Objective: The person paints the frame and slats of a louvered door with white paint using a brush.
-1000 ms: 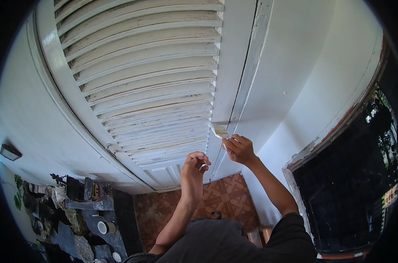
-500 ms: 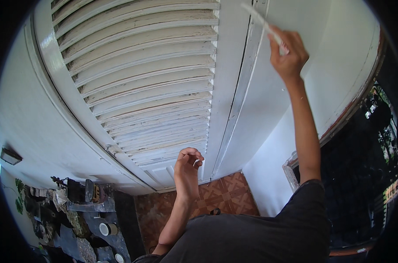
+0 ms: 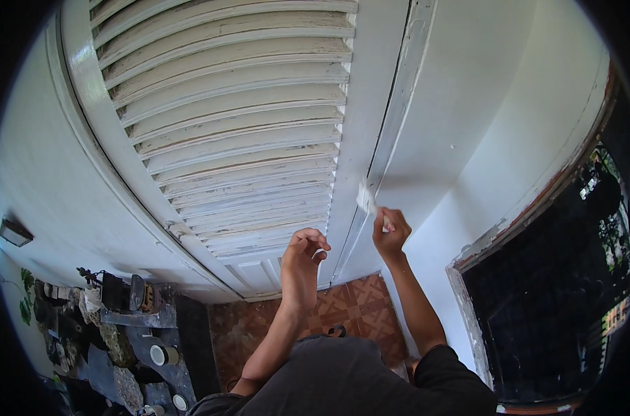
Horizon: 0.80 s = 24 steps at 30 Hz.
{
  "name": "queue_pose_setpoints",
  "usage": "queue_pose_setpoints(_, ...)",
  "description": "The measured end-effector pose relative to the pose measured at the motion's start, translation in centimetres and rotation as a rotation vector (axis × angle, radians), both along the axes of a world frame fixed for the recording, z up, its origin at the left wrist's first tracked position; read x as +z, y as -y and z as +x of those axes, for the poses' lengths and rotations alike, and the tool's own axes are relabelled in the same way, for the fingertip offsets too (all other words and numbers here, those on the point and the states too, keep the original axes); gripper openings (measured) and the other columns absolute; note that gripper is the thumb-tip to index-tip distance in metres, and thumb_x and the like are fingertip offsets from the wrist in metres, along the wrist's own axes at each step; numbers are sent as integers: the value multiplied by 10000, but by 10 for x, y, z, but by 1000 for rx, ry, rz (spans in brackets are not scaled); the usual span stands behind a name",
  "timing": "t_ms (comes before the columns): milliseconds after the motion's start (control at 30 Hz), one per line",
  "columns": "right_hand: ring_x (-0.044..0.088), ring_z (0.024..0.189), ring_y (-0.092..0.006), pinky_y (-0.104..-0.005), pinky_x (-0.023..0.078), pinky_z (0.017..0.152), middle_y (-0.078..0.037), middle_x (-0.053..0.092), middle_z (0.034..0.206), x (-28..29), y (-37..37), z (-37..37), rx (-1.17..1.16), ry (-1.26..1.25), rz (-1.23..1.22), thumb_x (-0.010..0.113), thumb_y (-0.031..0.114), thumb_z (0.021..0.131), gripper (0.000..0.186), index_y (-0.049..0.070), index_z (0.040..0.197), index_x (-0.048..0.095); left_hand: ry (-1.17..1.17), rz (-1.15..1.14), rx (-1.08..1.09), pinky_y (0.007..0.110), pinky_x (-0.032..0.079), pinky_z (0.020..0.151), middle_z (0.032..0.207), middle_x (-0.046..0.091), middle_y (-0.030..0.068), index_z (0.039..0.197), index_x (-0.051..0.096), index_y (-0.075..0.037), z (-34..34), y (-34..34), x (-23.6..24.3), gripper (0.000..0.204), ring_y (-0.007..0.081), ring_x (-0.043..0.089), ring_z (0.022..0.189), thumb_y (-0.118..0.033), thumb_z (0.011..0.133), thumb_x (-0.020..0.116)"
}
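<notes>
A paintbrush [image 3: 365, 198] with whitish bristles is gripped in my right hand [image 3: 391, 232], its wide end up and to the left. The bristles are at the edge of the white door frame [image 3: 378, 168], beside the dark gap along the louvered door [image 3: 245, 139]; whether they touch is hard to tell. My left hand [image 3: 302, 267] is raised in front of the door's lower slats, fingers loosely curled and apart, with nothing seen in it.
White wall [image 3: 460, 187] meets the frame on the right, beside a dark window [image 3: 544, 305] with a peeling frame. At lower left are a stone-like ledge [image 3: 138, 319] and a white-rimmed can [image 3: 164, 356]. Patterned brown floor tiles [image 3: 360, 305] lie below. A lamp-like fixture [image 3: 15, 232] hangs at far left.
My right hand has come down and left with the paintbrush, from high on the wall side to the frame's edge lower down. My left hand has hardly moved.
</notes>
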State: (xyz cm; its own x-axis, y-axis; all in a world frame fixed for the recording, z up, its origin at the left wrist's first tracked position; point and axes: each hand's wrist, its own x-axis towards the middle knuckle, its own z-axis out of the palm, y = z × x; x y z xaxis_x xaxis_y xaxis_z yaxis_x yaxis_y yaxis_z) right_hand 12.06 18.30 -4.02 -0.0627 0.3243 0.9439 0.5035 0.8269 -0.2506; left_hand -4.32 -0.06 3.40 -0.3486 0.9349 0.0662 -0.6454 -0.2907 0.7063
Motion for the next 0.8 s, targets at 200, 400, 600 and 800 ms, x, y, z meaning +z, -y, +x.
queue_pose_setpoints(200, 666, 671, -245, -331, 522, 605, -127, 673, 847, 106, -33, -28, 26, -414, 249, 610, 22, 921, 91, -23, 985, 655, -29, -29, -42, 307, 371, 861, 959, 569, 25, 1014, 559, -107, 9, 2, 2, 211, 139, 527, 940, -281, 941, 464)
queue_pose_setpoints(400, 645, 656, -158, -277, 503, 571, -126, 665, 892, 151, -46, -48, 73, -539, 163, 560, 61, 990, 135, -56, 992, 627, -3, -40, -8, 301, 377, 869, 967, 570, 19, 1017, 563, -105, 8, 7, -1, 206, 134, 531, 943, -275, 943, 471)
queue_pose_setpoints(600, 570, 572, -99, -252, 444, 526, -53, 615, 688, 26, -31, -47, 16, -510, -75, 553, 57, 986, 128, -36, 953, 634, 24, -54, 44, 301, 381, 865, 971, 567, 13, 1011, 563, -107, -1, 8, -5, 193, 130, 535, 935, -266, 940, 481)
queue_pose_setpoints(800, 607, 618, -123, -259, 478, 547, -63, 623, 751, -41, 21, -44, -53, -715, -561, 546, 103, 999, 162, -34, 967, 627, 11, -40, 8, 304, 383, 862, 965, 570, 16, 1007, 564, -109, 1, 11, -6, 189, 135, 535, 927, -267, 937, 488)
